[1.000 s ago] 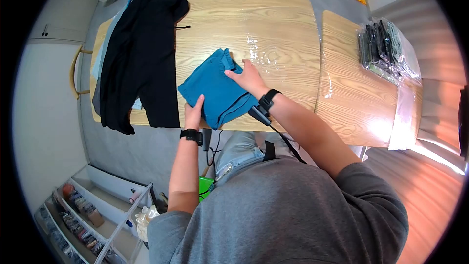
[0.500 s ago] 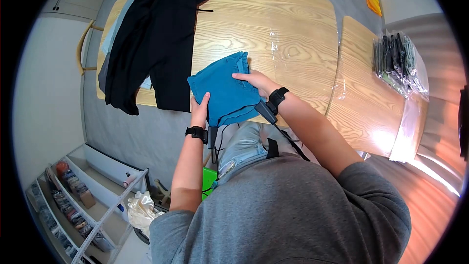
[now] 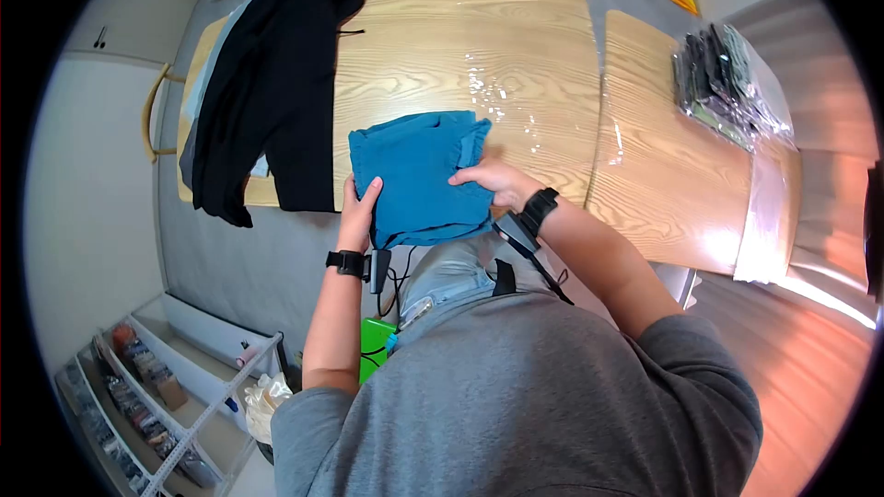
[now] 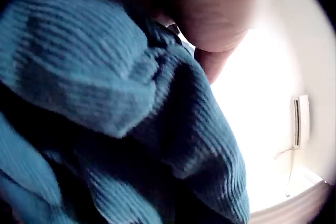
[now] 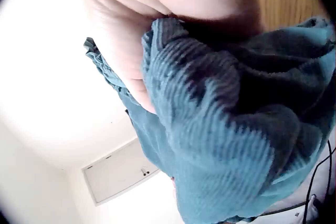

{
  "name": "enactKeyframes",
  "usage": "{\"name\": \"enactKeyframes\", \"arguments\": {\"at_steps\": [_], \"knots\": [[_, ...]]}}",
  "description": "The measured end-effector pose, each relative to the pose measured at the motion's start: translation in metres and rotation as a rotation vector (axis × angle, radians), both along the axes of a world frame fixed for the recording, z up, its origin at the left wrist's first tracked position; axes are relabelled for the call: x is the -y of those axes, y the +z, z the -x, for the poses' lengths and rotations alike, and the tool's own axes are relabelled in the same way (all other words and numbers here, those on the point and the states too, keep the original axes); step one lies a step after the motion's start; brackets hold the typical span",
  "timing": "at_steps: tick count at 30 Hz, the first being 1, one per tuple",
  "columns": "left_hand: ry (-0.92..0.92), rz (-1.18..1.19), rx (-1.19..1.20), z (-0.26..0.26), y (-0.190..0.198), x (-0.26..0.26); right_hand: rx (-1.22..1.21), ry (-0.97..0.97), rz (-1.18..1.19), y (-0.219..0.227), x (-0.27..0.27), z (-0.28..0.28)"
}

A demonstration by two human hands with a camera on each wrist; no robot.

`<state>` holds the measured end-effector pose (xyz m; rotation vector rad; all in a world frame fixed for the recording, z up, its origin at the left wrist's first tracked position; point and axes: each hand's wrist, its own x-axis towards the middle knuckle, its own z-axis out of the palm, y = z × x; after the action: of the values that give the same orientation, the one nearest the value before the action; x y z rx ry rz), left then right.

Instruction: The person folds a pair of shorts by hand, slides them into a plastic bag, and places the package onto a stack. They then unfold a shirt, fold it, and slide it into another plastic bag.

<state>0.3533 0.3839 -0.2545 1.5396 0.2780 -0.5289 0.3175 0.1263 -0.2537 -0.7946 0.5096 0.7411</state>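
Both hands hold a folded teal garment of ribbed corduroy [image 3: 414,175] at the table's near edge, in front of the person's waist. A gathered, ruffled edge shows at its upper right corner. My left hand [image 3: 357,213] grips the left side, thumb on top and fingers underneath. On the right side my right hand [image 3: 502,181] pinches the cloth in the same way. In the left wrist view, bunched corduroy folds [image 4: 79,61] hang close below the palm. The right wrist view has the thumb lying along the ribbed cloth [image 5: 210,129], with the other fingers hidden.
Black trousers [image 3: 285,83] lie over lighter clothes on the left of the wooden table [image 3: 414,55]. A second table [image 3: 663,184] adjoins on the right, bearing plastic-wrapped folded clothes [image 3: 727,83]. A chair [image 3: 150,115] stands at the far left, and a shelf rack [image 3: 203,423] at lower left.
The garment has turned from slanted to nearly square with the table edge. My right hand has shifted from the upper right corner down to the right side, its fingers going underneath.
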Motion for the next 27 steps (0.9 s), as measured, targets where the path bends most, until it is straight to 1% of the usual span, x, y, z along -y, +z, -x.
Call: {"name": "enactKeyframes", "arguments": {"at_steps": [1,2,3,5,6,7,9,10,11,12,13,15,16,17,19,20,21,23,24,25,27], "knots": [[-0.022,0.011,0.035,0.002,0.006,0.007,0.02,-0.069,0.023,0.007,0.009,0.012],[-0.149,0.002,0.088,0.004,0.017,0.016,0.015,-0.115,0.003,-0.002,0.022,0.027],[-0.165,0.009,0.093,0.005,0.023,0.028,0.056,-0.161,0.004,0.014,0.036,0.044],[-0.281,0.094,0.058,0.005,0.031,0.055,0.132,-0.279,0.075,0.05,0.067,0.083],[-0.386,-0.005,0.144,0.002,0.022,0.071,0.147,-0.355,0.1,0.05,0.084,0.104],[-0.439,-0.06,0.227,-0.002,0.003,0.086,0.16,-0.429,0.126,0.05,0.102,0.126],[-0.665,-0.322,0.655,0.003,-0.01,0.126,0.112,-0.616,0.214,0.059,0.129,0.17],[-0.671,-0.305,0.655,0.003,-0.016,0.144,0.087,-0.716,0.287,0.062,0.138,0.19],[-0.851,-0.44,0.856,0.005,-0.022,0.16,0.061,-0.813,0.361,0.064,0.146,0.211],[-1.025,-0.576,1.056,0.009,-0.028,0.173,0.029,-0.861,0.342,0.063,0.156,0.231],[-1.025,-0.558,1.053,0.013,-0.032,0.18,0.022,-0.864,0.357,0.06,0.162,0.249],[-1.16,-0.706,1.26,0.016,-0.042,0.19,-0.001,-1.016,0.397,0.057,0.166,0.276],[-1.223,-0.757,1.194,0.014,-0.059,0.195,-0.026,-1.084,0.411,0.054,0.162,0.293],[-1.228,-0.749,1.197,0.015,-0.065,0.194,-0.03,-1.091,0.415,0.048,0.16,0.299],[-1.156,-0.795,1.135,0.015,-0.075,0.192,-0.1,-1.127,0.32,0.037,0.157,0.309],[-1.155,-0.828,1.191,0.015,-0.077,0.19,-0.089,-1.114,0.335,0.04,0.151,0.305],[-1.163,-0.824,1.198,0.015,-0.079,0.191,-0.089,-1.125,0.334,0.039,0.148,0.302],[-1.13,-0.866,1.139,0.013,-0.083,0.192,-0.075,-1.038,0.24,0.035,0.144,0.296],[-1.1,-0.875,1.188,0.014,-0.077,0.193,-0.075,-1.013,0.244,0.046,0.137,0.285],[-1.101,-0.877,1.191,0.012,-0.077,0.194,-0.073,-1.016,0.242,0.043,0.135,0.279],[-1.083,-0.792,1.179,0.006,-0.075,0.195,0.02,-0.887,0.191,0.036,0.132,0.267]]}}
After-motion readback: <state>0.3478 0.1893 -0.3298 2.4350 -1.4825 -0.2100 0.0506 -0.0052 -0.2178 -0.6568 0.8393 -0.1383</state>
